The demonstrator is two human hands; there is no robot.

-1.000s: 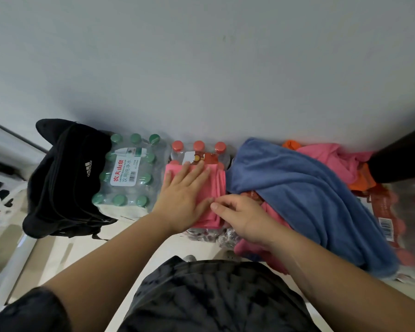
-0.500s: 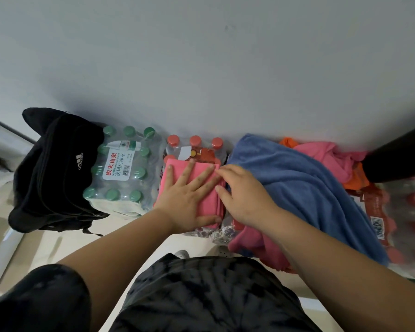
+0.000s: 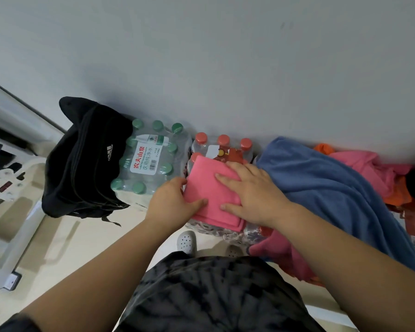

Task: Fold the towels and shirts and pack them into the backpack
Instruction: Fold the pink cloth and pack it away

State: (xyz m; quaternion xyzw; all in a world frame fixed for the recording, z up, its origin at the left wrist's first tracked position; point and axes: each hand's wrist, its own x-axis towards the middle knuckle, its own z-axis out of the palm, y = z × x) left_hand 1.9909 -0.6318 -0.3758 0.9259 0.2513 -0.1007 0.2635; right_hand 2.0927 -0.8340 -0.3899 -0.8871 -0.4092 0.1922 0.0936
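The backpack point(image 3: 82, 161) stands at the far left against the wall, past the green-cap pack point(image 3: 149, 159). Whether its mouth is open cannot be told, and a shut zip would stall the packing with a towel in hand.

The pink towel point(image 3: 209, 185) lies folded on the red-cap pack point(image 3: 223, 144), reaching that pack's near edge. The left hand point(image 3: 170, 200) pinches its left edge, thumb on top and the other fingers curled round the side. If it lifts from that one edge, the layers showing at the near edge are likely to slide apart and the fold to open. The bottle caps beneath also make a bumpy bed, so pressing may shift the stack.

The right hand point(image 3: 252, 192) lies flat on the towel, fingers spread. Just beside it, the blue towel point(image 3: 333, 188) hangs loose off the pack's right edge and could be dragged along.

Half a second earlier the left hand lay flat on top with fingers spread, and the right hand worked the towel's right edge. They have since swapped roles.
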